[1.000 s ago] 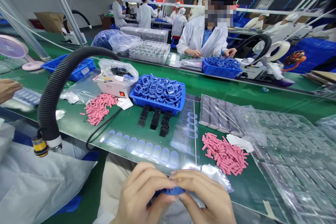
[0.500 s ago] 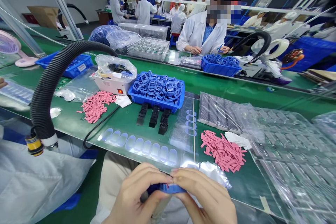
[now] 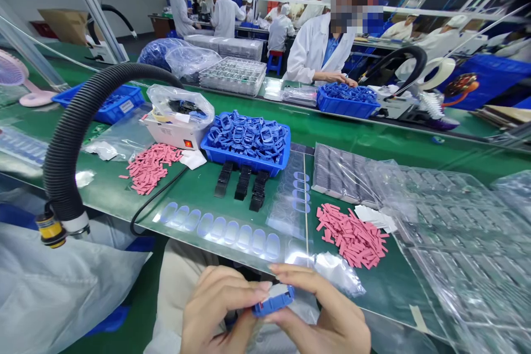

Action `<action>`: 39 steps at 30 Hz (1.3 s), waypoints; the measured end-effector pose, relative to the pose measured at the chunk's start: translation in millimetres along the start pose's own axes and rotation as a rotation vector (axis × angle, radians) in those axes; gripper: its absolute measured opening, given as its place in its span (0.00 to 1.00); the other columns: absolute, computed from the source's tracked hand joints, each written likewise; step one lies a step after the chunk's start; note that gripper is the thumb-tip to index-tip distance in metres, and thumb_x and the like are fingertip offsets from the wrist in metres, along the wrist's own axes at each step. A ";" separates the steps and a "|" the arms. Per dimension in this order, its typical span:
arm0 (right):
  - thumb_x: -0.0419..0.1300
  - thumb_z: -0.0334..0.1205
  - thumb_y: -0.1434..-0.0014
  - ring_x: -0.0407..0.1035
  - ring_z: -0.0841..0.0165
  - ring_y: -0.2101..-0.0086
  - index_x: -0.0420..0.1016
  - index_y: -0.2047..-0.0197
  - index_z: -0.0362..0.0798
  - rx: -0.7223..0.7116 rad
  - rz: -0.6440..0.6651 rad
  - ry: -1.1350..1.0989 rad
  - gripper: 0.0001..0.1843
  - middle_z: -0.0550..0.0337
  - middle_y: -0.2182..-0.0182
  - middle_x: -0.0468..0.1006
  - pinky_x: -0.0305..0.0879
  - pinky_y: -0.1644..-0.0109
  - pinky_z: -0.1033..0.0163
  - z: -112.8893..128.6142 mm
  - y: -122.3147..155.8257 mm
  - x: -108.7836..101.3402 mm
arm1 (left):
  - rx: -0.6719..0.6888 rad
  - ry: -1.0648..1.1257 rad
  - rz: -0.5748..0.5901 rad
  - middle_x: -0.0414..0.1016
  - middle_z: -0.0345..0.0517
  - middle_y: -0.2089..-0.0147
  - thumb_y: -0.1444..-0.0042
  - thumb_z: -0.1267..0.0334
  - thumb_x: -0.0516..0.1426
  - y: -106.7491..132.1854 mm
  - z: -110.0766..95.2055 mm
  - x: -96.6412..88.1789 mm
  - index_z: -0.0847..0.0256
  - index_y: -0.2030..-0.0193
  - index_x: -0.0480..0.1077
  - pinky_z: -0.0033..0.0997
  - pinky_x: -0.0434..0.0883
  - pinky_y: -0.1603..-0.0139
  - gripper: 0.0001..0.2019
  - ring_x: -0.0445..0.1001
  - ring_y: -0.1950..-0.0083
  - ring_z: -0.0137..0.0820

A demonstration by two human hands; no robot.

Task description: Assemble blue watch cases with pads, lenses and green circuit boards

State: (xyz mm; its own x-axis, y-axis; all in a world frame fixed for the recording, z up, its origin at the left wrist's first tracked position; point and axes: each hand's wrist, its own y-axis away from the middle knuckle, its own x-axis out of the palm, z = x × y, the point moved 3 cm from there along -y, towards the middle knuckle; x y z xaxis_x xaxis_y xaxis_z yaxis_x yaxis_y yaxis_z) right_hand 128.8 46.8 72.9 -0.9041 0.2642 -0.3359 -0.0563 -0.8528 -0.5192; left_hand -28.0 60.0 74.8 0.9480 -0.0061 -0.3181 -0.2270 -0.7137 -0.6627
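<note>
Blue plastic is held just past the near edge of the green surface [image 3: 398,293]: a rectangular frame [image 3: 274,301] is grasped at both ends by the curled fingers [image 3: 261,286] of the left hand [image 3: 215,304] and the right hand [image 3: 319,310]. A clear tray with oval recesses [image 3: 215,229] is laid just beyond it, and a blue crate [image 3: 244,165] heaped with similar frames is set further back, with pink strips [image 3: 352,235] piled to the right.

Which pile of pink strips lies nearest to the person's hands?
The right pile of flat pink strips, beside white paper slips; the left pile sits farther off.
</note>
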 end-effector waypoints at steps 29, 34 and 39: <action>0.60 0.37 0.41 0.79 0.65 0.67 0.78 0.62 0.51 0.022 0.163 -0.208 0.05 0.57 0.68 0.83 0.77 0.64 0.67 0.4 -14.8 -13.6 | -0.619 0.427 -0.150 0.81 0.36 0.70 0.47 0.56 0.62 4.0 2.7 11.2 0.53 0.68 0.76 0.20 0.71 0.64 0.06 0.76 0.67 0.25; 0.59 0.35 0.40 0.79 0.66 0.66 0.78 0.63 0.50 0.063 0.159 -0.159 0.06 0.57 0.67 0.83 0.77 0.63 0.70 -4.0 -13.9 -11.3 | -0.678 0.468 -0.228 0.81 0.38 0.71 0.49 0.56 0.63 4.5 4.3 16.8 0.55 0.69 0.77 0.19 0.71 0.65 0.06 0.76 0.68 0.25; 0.65 0.34 0.45 0.78 0.62 0.60 0.73 0.54 0.47 -0.086 0.048 0.104 0.14 0.51 0.59 0.81 0.77 0.56 0.64 -9.2 -0.8 -3.7 | -0.767 0.548 -0.281 0.82 0.40 0.69 0.50 0.57 0.65 5.4 5.9 23.4 0.54 0.70 0.78 0.22 0.75 0.62 0.05 0.79 0.65 0.29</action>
State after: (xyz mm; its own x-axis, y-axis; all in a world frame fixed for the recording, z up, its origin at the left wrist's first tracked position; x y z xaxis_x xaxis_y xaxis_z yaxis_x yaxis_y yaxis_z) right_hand 136.1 50.7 67.3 -0.8559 0.2735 -0.4390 0.0261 -0.8249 -0.5647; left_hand -8.3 60.1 59.7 0.9615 0.0478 0.2705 0.0453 -0.9989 0.0154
